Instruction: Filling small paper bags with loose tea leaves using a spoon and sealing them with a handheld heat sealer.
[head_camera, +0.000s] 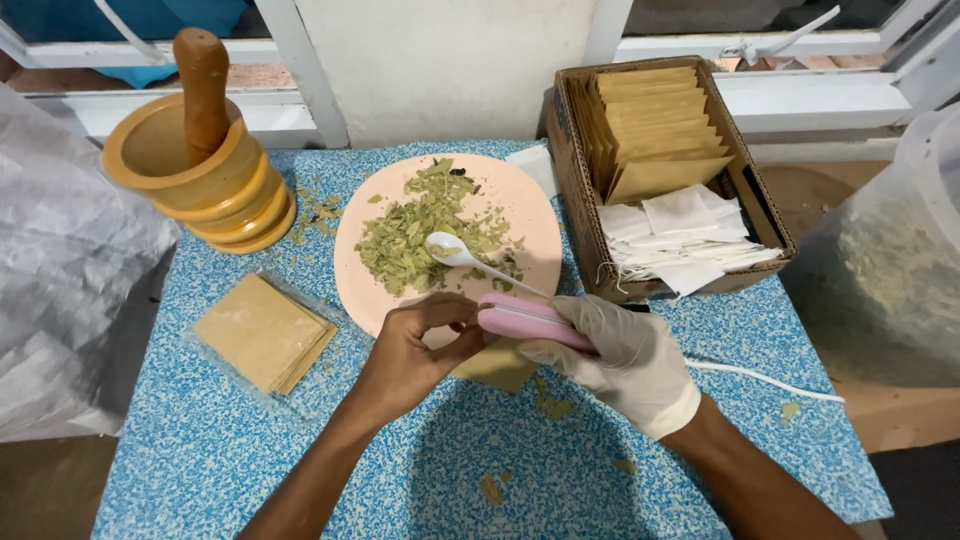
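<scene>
A blue speckled surface (300, 450) carries a wooden mortar (195, 175) at its far left, a clear packet of tan sheets (262, 332), a pink plate (530, 225) of dried green leaves, a cardboard box (575, 170) and scattered leaf crumbs (550, 405).

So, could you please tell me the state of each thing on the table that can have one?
Pink sealer: gripped by the gloved right hand, closed on a tan pouch.
Left hand: bare, pinching the pouch at the sealer's tip.
Pink plate: holding dried leaves and a white spoon.
Mortar: upright, pestle standing inside.
Cardboard box: open, filled with tan envelopes and white bags.
</scene>
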